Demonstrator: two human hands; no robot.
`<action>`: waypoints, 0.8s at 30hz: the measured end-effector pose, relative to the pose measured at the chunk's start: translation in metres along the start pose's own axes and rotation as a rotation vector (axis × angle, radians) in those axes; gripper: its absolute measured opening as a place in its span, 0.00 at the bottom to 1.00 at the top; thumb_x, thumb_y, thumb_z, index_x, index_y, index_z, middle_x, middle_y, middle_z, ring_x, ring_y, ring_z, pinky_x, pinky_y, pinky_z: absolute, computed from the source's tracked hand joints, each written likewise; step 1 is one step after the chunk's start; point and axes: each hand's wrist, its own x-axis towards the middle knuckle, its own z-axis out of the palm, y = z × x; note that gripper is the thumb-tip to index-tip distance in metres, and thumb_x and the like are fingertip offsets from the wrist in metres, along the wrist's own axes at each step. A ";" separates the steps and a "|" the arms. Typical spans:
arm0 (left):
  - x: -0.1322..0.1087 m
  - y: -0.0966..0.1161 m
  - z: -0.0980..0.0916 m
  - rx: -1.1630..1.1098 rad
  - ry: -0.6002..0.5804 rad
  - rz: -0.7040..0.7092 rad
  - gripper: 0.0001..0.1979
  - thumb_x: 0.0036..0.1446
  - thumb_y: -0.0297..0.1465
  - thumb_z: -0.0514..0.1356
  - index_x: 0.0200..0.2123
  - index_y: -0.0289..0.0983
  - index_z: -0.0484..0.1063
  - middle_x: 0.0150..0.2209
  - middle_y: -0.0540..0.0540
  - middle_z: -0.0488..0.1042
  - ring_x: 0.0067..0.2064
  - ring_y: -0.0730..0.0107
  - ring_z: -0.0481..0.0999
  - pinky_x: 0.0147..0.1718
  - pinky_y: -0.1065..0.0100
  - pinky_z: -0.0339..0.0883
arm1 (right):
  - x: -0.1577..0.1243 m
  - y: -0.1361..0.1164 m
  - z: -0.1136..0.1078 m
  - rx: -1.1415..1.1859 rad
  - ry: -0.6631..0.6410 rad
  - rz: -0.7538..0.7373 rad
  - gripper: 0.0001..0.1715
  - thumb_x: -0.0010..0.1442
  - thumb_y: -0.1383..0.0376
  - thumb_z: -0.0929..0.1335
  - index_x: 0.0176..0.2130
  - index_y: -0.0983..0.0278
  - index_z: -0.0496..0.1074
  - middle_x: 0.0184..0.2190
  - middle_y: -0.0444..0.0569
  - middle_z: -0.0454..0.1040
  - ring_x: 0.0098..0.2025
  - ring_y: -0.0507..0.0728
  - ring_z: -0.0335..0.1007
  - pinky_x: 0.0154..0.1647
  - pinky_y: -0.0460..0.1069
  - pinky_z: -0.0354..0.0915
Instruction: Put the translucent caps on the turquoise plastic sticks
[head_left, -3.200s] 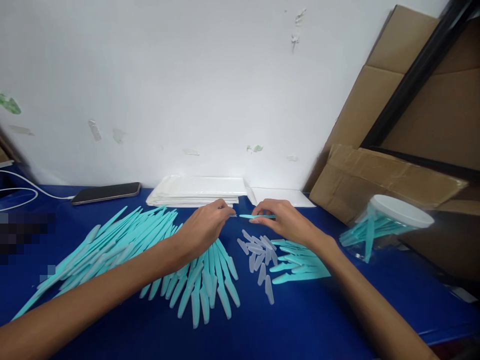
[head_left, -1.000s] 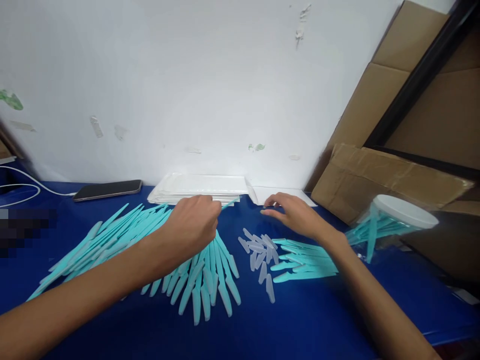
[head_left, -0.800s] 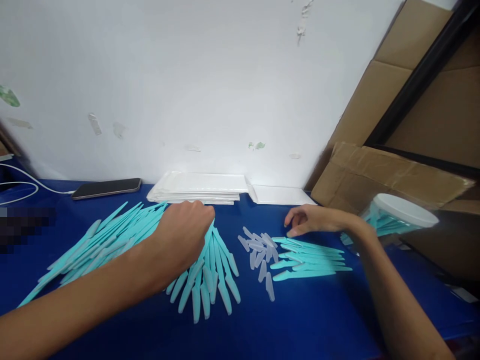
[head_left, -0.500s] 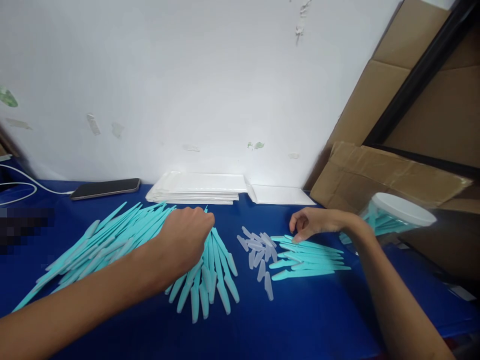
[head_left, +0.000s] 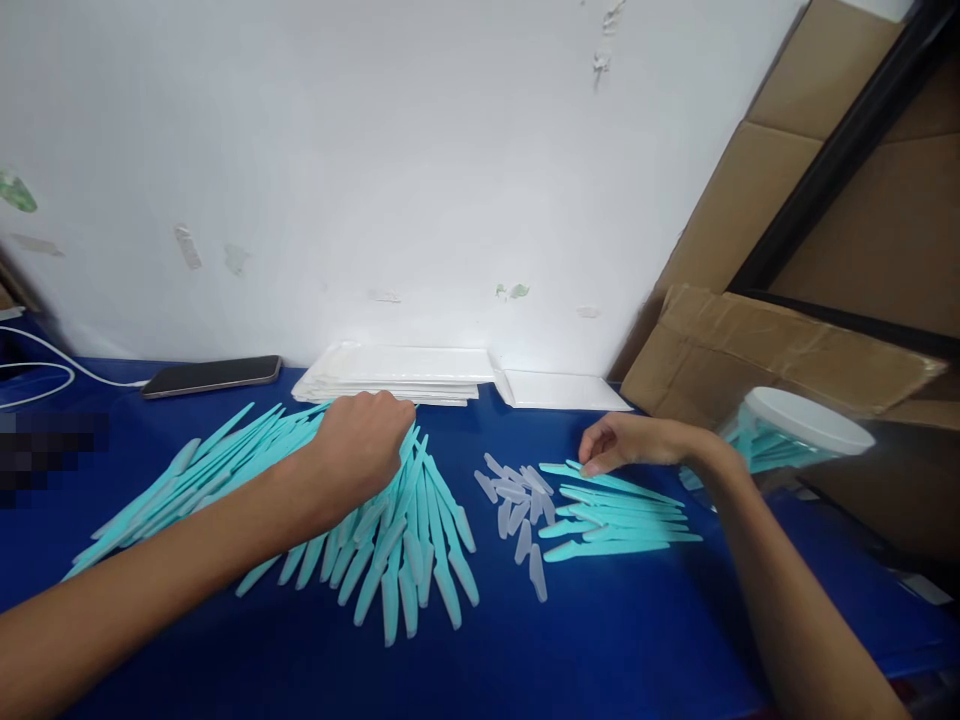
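Note:
My left hand [head_left: 366,445] is closed in a fist over a fanned pile of turquoise eyebrow razors [head_left: 442,560]. Its fingers face away, so whatever they hold is hidden. On the right, my right hand [head_left: 626,443] pinches an eyebrow razor between thumb and fingertips, at the upper edge of a smaller row of razors [head_left: 615,530] lying side by side. Between the two groups lies a scatter of translucent blade caps [head_left: 523,505]. Another heap of razors [head_left: 180,495] spreads out to the left, partly behind my left forearm.
White flat packets [head_left: 397,365] are stacked against the wall, beside a phone [head_left: 211,376] on a white cable. A clear tub with a white lid [head_left: 810,420] lies tilted at the right, razors inside. Cardboard [head_left: 780,345] borders the blue table [head_left: 600,640].
My left hand has moved slightly up and left, uncovering more of the fan. At the right hand, the uppermost razors have shifted a little up and left.

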 end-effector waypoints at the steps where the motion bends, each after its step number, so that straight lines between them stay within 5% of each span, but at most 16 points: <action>1: -0.001 0.001 -0.003 0.049 -0.030 -0.013 0.10 0.53 0.20 0.53 0.31 0.32 0.74 0.31 0.32 0.76 0.35 0.45 0.79 0.30 0.57 0.67 | 0.000 -0.001 0.000 -0.004 0.008 -0.013 0.31 0.48 0.42 0.75 0.35 0.66 0.80 0.30 0.48 0.77 0.32 0.55 0.66 0.33 0.48 0.61; 9: -0.014 0.000 -0.012 0.167 -0.200 0.037 0.07 0.55 0.23 0.58 0.34 0.32 0.77 0.34 0.33 0.78 0.36 0.44 0.80 0.29 0.58 0.68 | 0.006 -0.009 0.007 -0.060 0.119 -0.124 0.30 0.53 0.41 0.72 0.35 0.66 0.77 0.34 0.53 0.79 0.36 0.59 0.72 0.38 0.51 0.65; 17: -0.015 0.015 -0.006 0.100 -0.072 0.073 0.18 0.67 0.34 0.49 0.30 0.33 0.74 0.28 0.38 0.75 0.29 0.51 0.77 0.26 0.58 0.66 | 0.012 -0.020 0.014 -0.083 0.441 -0.259 0.23 0.68 0.45 0.59 0.43 0.61 0.66 0.27 0.45 0.74 0.27 0.54 0.70 0.31 0.48 0.63; 24: -0.008 0.035 0.042 -0.005 0.206 0.649 0.12 0.64 0.23 0.56 0.48 0.37 0.72 0.50 0.41 0.74 0.49 0.59 0.72 0.44 0.62 0.63 | 0.021 -0.039 0.025 -0.204 0.580 -0.374 0.15 0.70 0.54 0.62 0.44 0.59 0.72 0.28 0.43 0.77 0.30 0.55 0.69 0.33 0.49 0.61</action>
